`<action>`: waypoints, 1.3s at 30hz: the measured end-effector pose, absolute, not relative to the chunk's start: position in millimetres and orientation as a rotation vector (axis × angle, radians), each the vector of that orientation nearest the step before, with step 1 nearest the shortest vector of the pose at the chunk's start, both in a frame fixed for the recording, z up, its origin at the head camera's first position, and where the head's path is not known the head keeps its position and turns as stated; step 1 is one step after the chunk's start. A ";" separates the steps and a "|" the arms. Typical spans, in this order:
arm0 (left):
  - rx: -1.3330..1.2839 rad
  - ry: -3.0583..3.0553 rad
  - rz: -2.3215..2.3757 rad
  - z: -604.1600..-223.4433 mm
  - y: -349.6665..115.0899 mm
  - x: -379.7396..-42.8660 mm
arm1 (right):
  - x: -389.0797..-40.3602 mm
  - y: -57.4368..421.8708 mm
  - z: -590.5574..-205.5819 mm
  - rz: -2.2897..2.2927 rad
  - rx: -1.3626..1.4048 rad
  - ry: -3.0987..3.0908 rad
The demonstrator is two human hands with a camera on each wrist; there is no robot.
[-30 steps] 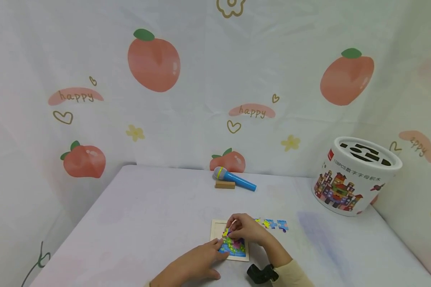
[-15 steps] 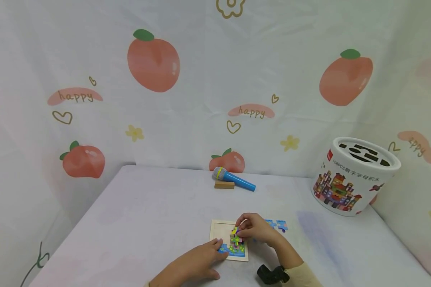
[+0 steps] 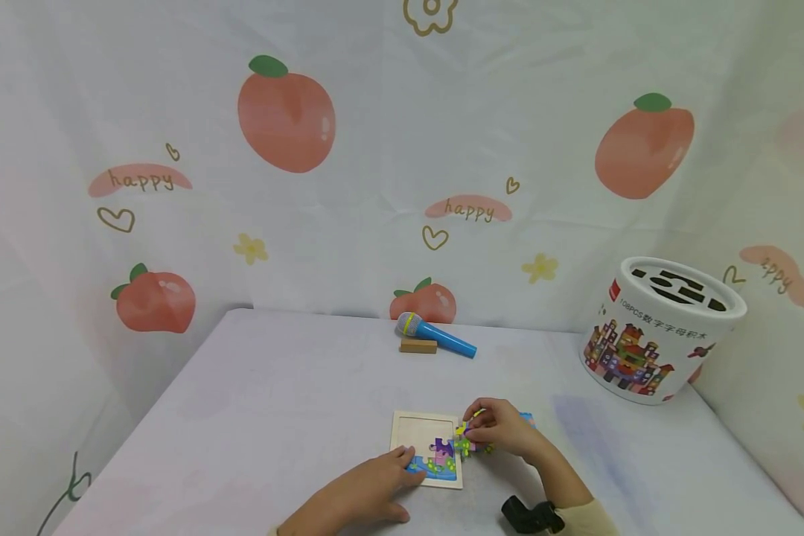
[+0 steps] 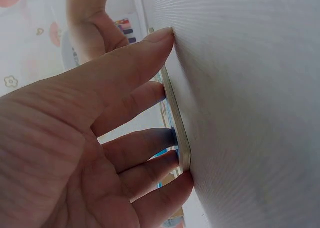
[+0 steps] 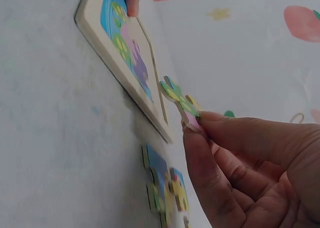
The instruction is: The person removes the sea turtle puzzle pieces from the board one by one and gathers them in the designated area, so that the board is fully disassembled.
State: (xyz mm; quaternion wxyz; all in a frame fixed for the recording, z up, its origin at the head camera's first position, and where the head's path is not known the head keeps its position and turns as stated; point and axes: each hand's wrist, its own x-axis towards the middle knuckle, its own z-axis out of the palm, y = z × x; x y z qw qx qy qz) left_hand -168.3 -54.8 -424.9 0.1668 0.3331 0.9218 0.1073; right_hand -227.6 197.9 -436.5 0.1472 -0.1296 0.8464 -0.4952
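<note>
My right hand [image 3: 501, 428] pinches a green, yellow and pink jigsaw piece [image 5: 180, 98] between thumb and fingertips, just right of a square wooden puzzle tray [image 3: 418, 422]. Joined pieces [image 3: 435, 467] in blue, green, pink and purple fill the tray's front and right part, while its back left shows bare wood. My left hand [image 3: 378, 487] rests at the tray's front left corner, its extended fingers touching the edge in the left wrist view. Below the held piece in the right wrist view lie several loose jigsaw pieces [image 5: 156, 163], partly hidden by the right hand in the head view.
A blue toy microphone [image 3: 442, 336] and a small brown wooden block [image 3: 418, 346] lie at the back of the white-covered table [image 3: 275, 387]. At the back right stands a white bucket [image 3: 656, 331] with a slotted lid. A printed curtain hangs behind.
My right hand has moved right, from over the tray to beside its right edge, carrying the pinched piece. More purple and pink in the tray now shows. My left hand stays in place.
</note>
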 end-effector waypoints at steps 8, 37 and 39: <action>0.957 2.642 0.314 -426.2 -55.1 -167.1 | -224.7 218.9 -437.2 -1.449 -0.323 2.435; 0.927 2.635 0.330 -426.5 -55.3 -166.8 | -216.4 259.1 -441.6 -1.422 -0.169 2.413; 0.921 2.634 0.329 -426.7 -55.0 -167.1 | -216.4 258.6 -441.5 -1.414 -0.169 2.422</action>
